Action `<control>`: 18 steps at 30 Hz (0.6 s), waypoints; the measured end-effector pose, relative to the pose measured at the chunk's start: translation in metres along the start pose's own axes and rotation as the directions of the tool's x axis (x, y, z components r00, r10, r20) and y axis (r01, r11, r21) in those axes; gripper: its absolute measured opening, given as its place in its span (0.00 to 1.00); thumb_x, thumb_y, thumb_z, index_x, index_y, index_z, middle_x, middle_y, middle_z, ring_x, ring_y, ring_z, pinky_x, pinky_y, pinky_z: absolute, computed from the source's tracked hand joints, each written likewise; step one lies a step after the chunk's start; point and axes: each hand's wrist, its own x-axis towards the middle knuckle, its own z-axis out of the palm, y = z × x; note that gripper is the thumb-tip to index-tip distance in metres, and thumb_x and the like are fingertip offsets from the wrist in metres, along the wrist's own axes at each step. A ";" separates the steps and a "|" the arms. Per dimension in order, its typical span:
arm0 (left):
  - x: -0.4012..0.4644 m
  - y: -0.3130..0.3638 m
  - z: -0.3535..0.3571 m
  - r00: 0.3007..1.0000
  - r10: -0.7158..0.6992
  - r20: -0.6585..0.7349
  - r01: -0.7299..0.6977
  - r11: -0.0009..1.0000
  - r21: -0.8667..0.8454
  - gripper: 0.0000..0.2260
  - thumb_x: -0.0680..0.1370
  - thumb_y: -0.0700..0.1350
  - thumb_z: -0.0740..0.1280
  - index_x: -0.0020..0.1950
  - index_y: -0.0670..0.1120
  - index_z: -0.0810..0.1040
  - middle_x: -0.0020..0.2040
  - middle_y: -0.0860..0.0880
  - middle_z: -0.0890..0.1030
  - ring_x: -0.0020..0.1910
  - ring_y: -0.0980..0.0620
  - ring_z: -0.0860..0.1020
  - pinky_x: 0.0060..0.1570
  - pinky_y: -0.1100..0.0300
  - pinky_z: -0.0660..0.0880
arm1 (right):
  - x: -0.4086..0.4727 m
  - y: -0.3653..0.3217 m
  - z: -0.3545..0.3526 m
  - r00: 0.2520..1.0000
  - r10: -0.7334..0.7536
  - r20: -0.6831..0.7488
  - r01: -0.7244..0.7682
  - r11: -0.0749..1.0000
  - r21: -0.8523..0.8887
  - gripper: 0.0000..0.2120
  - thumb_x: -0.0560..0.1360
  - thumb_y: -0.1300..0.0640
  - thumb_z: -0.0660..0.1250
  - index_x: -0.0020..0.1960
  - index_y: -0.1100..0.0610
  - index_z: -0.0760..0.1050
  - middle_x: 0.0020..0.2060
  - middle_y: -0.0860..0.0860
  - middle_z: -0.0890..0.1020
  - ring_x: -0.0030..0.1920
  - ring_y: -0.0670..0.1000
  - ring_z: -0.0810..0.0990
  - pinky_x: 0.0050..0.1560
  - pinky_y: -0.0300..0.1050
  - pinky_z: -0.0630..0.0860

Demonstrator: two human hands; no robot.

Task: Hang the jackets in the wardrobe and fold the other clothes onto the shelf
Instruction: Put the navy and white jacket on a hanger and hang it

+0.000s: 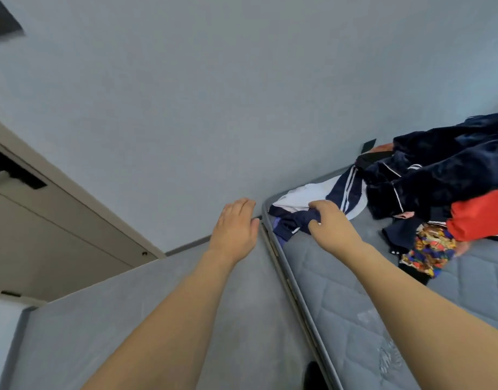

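A navy and white garment with white stripes (337, 195) lies at the near corner of the grey quilted mattress (340, 291). My right hand (326, 218) grips a bunch of its navy fabric at that corner. My left hand (236, 223) hovers with straight fingers beside the mattress edge, holding nothing. Further right on the mattress lie a dark navy fleece garment (444, 170), a red jacket (481, 212) and a colourful patterned piece (427, 249).
A beige wardrobe door (45, 226) with dark hardware stands at the left. The grey floor (129, 319) runs between it and the mattress. A dark shoe tip (315, 375) shows at the bottom. The pale blue wall (242, 80) fills the upper view.
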 end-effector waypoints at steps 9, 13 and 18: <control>0.191 0.007 0.107 0.942 -0.034 0.333 0.068 0.993 -0.092 0.17 0.81 0.43 0.61 0.70 0.43 0.73 0.69 0.45 0.73 0.67 0.46 0.71 0.67 0.57 0.65 | 0.151 0.135 -0.049 0.925 0.362 -0.120 -0.333 0.920 0.206 0.22 0.77 0.64 0.59 0.71 0.59 0.70 0.70 0.54 0.71 0.66 0.56 0.72 0.58 0.45 0.69; 0.284 0.008 0.233 0.795 -0.050 0.605 0.113 0.991 -0.066 0.19 0.80 0.46 0.61 0.71 0.47 0.71 0.72 0.47 0.68 0.67 0.46 0.71 0.66 0.53 0.68 | 0.233 0.209 -0.020 0.864 0.485 -0.133 -0.447 0.862 0.238 0.19 0.76 0.66 0.58 0.65 0.70 0.68 0.65 0.68 0.72 0.62 0.69 0.73 0.57 0.64 0.75; 0.355 -0.001 0.411 0.650 0.053 0.758 -0.088 0.996 0.006 0.31 0.76 0.59 0.66 0.75 0.50 0.63 0.74 0.46 0.63 0.72 0.41 0.64 0.69 0.45 0.65 | 0.322 0.313 0.048 0.814 0.575 -0.087 -0.537 0.800 0.266 0.13 0.76 0.63 0.60 0.60 0.63 0.72 0.55 0.62 0.79 0.55 0.66 0.77 0.49 0.59 0.78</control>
